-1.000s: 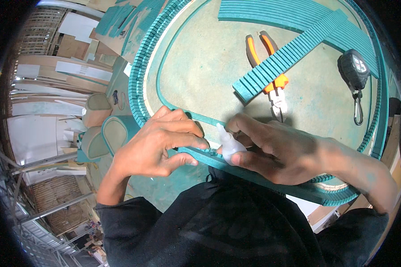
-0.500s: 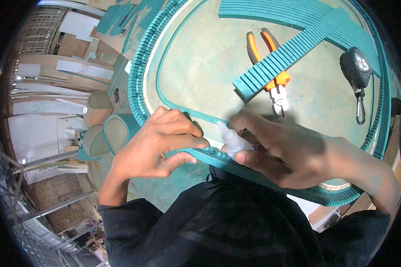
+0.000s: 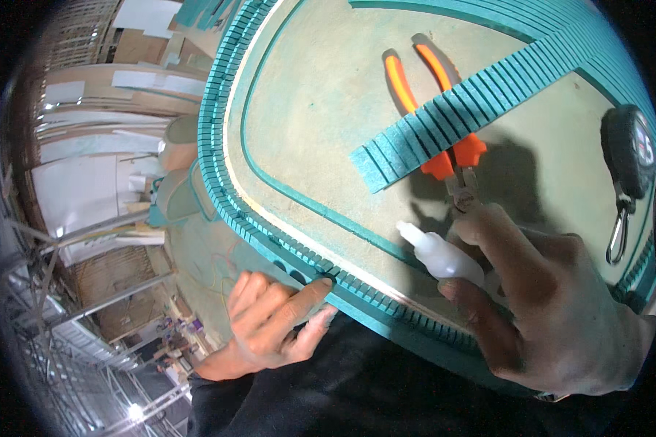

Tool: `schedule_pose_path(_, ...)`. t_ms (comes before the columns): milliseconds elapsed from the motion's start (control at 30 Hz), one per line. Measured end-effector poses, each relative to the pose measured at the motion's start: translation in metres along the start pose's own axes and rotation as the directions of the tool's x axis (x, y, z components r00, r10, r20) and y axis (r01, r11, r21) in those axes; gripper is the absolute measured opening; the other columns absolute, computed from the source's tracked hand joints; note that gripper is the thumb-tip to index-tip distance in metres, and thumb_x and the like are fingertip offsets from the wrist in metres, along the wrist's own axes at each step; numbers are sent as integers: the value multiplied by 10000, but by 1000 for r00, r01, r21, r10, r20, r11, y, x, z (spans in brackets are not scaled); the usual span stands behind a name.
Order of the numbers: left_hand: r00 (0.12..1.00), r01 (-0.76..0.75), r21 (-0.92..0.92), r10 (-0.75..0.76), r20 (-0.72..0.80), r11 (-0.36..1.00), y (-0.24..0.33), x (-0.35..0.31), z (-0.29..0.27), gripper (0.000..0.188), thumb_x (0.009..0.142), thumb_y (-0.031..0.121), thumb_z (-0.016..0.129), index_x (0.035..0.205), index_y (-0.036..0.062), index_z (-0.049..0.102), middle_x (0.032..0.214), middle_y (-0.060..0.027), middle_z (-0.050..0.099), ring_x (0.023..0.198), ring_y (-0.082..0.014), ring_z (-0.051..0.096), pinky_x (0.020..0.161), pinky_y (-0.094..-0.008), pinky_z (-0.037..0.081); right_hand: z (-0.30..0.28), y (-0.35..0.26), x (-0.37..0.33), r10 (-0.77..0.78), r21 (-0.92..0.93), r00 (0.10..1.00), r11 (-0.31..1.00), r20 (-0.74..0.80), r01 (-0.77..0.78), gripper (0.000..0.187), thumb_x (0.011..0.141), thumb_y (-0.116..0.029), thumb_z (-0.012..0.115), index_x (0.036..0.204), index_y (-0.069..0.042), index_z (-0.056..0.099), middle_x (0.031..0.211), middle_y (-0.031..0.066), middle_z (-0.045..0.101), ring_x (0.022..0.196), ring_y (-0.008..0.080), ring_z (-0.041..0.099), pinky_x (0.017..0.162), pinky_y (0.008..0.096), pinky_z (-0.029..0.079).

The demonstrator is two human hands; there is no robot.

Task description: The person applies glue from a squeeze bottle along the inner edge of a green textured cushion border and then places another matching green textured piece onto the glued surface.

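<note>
As the near slotted teal strip (image 3: 375, 313) is pinched by the left hand (image 3: 277, 320) and a nozzle bottle (image 3: 448, 258) gripped by the right hand (image 3: 561, 306), gluing seems underway, firm pressing probably needed next.

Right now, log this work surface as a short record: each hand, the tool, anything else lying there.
Left hand: thumb and forefinger at the slotted teal edging
Right hand: holds a white squeeze bottle, nozzle toward upper left
Pliers: orange handles, partly covered by a slotted teal strip
Far right: black rounded device
Surface: pale panel
</note>
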State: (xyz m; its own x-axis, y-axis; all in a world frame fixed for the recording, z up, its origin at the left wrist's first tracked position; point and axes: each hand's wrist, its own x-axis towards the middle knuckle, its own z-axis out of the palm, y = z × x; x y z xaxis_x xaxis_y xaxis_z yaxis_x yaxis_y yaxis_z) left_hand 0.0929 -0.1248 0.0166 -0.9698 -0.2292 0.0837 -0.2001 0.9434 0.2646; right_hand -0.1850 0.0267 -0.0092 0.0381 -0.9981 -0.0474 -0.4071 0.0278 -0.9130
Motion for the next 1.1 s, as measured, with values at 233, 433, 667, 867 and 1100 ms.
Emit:
schedule_pose_path(233, 819, 362, 387, -488, 301, 848, 92, 29, -15, 661, 791, 219, 843, 1386, 1, 656, 647, -36, 615, 568, -212, 567, 646, -347, 471, -27, 7, 9, -125, -32, 988, 991, 88, 128, 237, 1082, -214, 567, 1123, 13, 511, 801, 143, 647, 598, 216, 708, 519, 340, 555)
schedule_pose_path(433, 793, 343, 575, -557, 247, 743, 117, 44, 4, 835, 771, 264, 815, 1450, -136, 537, 590, -32, 663, 518, -130, 652, 543, -297, 523, -43, 20, 24, -175, -52, 942, 979, 287, 198, 181, 1018, -139, 633, 1081, 1, 537, 747, 134, 655, 607, 266, 711, 568, 353, 558)
schedule_pose_path(667, 572, 536, 628, -790, 222, 564, 131, 48, 23, 943, 688, 221, 804, 1518, -68, 462, 663, -90, 705, 592, -256, 716, 595, -386, 566, -49, -14, 25, -1, 93, 999, 996, 40, -3, 249, 919, -24, 708, 1088, 3, 528, 757, 183, 659, 679, 344, 750, 618, 419, 578)
schedule_pose_path(867, 564, 658, 489, -805, 184, 573, 118, 40, 24, 796, 706, 259, 830, 1412, -3, 574, 619, -69, 647, 597, -315, 701, 571, -431, 508, -26, 26, 15, -257, 154, 958, 949, -125, 275, 286, 877, -6, 738, 1088, 12, 546, 816, 184, 673, 757, 362, 763, 643, 429, 583)
schedule_pose_path(1100, 659, 526, 549, -719, 218, 649, 117, 38, 23, 1000, 677, 183, 797, 1558, -89, 409, 675, -119, 695, 569, -313, 699, 590, -425, 555, -33, 2, 7, -195, -29, 970, 981, -145, 193, 350, 819, -31, 811, 1084, -9, 582, 971, 190, 663, 852, 369, 738, 711, 436, 573)
